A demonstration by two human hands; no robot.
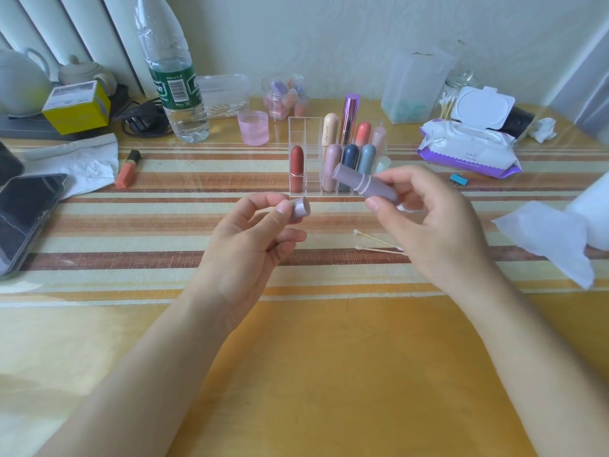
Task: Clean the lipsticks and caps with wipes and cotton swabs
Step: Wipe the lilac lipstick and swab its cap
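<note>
Mauve lipstick tube (pixel 364 184) tilted, held up above the counter (pixel 296 341), gripped by right hand (pixel 431 225) between thumb and fingers. Matching cap (pixel 300 210) apart from it, pinched in left hand (pixel 250 239). Two cotton swabs (pixel 379 244) lie on counter just under right hand. Clear organizer (pixel 336 159) with upright lipsticks right behind. Open wipes pack (pixel 468 143) back right, loose wipe (pixel 547 239) far right. Water bottle (pixel 173 70) and phone (pixel 23 219) at left.

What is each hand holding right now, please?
Left hand: pinches the mauve lipstick cap.
Right hand: holds the mauve lipstick tube.
</note>
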